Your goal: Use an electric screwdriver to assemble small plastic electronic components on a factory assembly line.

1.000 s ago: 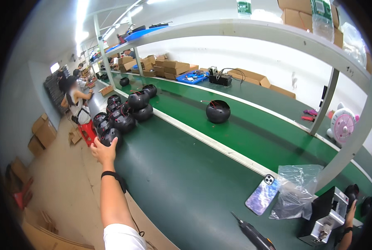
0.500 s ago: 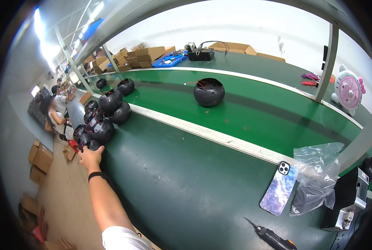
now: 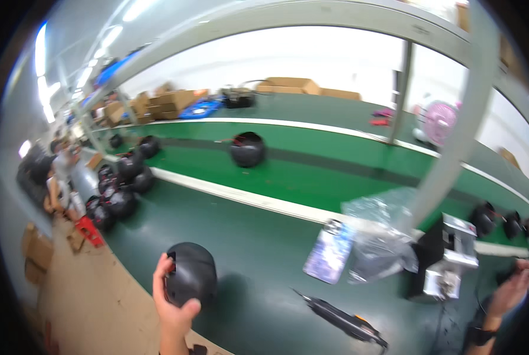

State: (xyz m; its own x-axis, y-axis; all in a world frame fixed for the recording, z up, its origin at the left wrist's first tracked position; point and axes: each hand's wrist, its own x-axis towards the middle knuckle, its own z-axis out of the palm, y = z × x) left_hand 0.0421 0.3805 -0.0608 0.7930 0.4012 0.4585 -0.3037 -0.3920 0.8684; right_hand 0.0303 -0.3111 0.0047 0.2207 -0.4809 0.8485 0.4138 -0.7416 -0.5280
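At the near left edge of a dark green bench (image 3: 252, 248), a person's left hand (image 3: 174, 313) is gripping a rounded black shell (image 3: 194, 275), fingers curling around its left side and thumb pressing its near, lower side. The shell is presenting its smooth, bulging face up and to the right, with a dark notch facing left toward the fingertips; nearly round, it is showing a slightly longer axis running top to bottom of the view. The right hand (image 3: 512, 290) is reaching in at the far right, past a black-and-silver device (image 3: 451, 257); blur is hiding whether its fingers are open or closed. An electric screwdriver (image 3: 342, 319) is lying right of the shell, its tip pointing up and left, while a phone (image 3: 329, 253) is resting beside a clear plastic bag (image 3: 383, 251). Any lettering on the screwdriver or device is appearing too blurred to read.
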